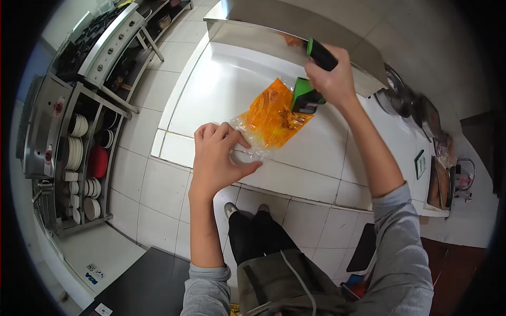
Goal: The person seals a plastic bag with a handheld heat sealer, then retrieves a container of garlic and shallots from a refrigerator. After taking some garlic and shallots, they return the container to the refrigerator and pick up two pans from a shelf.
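Note:
A clear plastic bag (274, 116) with orange, saucy contents lies on the white tiled counter in the head view. My left hand (213, 155) is at the bag's loose clear end, with thumb and fingers spread apart in a curve. My right hand (334, 79) is wrapped around the black grip of a green-and-black pistol-shaped device (304, 96). The device's wide lower end points down at the right edge of the bag and overlaps it in this view.
A steel ledge (284, 31) runs along the counter's back. Pans (408, 100) and a small green-edged item (420, 164) are at the right. On the left stand a stove (108, 52) and a shelf with stacked plates (74, 152). A dark surface (147, 287) is at the lower left.

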Demonstrator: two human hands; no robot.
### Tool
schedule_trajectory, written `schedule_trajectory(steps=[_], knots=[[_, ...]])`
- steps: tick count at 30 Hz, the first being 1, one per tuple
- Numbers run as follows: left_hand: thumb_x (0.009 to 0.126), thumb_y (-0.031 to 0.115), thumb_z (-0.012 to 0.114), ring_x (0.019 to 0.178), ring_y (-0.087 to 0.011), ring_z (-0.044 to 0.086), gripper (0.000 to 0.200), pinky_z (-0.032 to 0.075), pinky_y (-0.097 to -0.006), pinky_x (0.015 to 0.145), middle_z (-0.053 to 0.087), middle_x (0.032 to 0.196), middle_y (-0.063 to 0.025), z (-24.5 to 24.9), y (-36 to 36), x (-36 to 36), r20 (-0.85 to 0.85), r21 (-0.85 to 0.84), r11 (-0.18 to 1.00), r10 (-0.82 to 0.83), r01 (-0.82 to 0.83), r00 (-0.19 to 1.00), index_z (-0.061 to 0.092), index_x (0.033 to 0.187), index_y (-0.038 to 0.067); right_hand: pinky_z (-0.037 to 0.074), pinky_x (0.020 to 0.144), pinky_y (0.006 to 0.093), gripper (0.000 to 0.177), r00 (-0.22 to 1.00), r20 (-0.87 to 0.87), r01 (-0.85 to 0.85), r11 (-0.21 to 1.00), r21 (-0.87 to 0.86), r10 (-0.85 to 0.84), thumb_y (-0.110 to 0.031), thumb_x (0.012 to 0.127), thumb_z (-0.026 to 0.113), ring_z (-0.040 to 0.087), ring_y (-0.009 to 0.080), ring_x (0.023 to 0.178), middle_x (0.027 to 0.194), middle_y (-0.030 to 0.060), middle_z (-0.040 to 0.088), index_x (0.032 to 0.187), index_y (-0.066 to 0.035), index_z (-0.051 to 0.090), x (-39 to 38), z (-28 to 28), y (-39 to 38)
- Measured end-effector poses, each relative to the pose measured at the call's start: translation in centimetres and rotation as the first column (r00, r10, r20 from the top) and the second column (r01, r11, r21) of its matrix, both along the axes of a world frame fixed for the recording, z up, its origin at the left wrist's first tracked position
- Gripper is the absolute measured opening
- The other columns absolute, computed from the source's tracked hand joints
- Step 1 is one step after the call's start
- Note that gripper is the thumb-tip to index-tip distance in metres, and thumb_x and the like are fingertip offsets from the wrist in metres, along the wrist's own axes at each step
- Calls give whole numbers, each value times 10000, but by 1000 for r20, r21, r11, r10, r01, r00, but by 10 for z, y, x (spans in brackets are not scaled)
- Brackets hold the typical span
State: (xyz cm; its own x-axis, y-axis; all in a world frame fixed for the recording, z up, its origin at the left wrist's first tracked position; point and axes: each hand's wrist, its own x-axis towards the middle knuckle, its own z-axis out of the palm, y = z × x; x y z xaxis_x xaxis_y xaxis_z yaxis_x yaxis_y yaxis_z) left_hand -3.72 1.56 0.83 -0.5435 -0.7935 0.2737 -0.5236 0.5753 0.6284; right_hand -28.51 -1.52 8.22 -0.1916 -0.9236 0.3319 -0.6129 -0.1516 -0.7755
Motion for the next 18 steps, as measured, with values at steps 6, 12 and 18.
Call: schedule_trajectory(steps=[6,12,18], knots=[[500,239,790,880,-240,457,322,284,-389,945,487,799,-32,0,-2,1,-11,12,1000,4,-4,1000,593,714,102,422,550,273,269,996,-82,-46,997,-56,42,-132,629,598,504,130,574,602,68,546,833,42,610,4,2,3],[502,242,789,879,-241,455,322,284,-386,946,488,801,-32,0,0,1,-7,28,1000,3,-3,1000,594,716,101,424,560,259,263,1000,6,-8,998,-66,8,-142,621,616,510,120,570,594,51,542,820,30,615,1,-4,5],[491,239,791,862,-231,448,323,284,-370,930,492,796,-29,1,-2,1,-27,4,1000,6,-6,1000,592,706,102,380,520,252,216,1000,13,14,1000,20,-14,-127,622,598,445,107,550,576,29,479,754,41,564,-1,2,6]])
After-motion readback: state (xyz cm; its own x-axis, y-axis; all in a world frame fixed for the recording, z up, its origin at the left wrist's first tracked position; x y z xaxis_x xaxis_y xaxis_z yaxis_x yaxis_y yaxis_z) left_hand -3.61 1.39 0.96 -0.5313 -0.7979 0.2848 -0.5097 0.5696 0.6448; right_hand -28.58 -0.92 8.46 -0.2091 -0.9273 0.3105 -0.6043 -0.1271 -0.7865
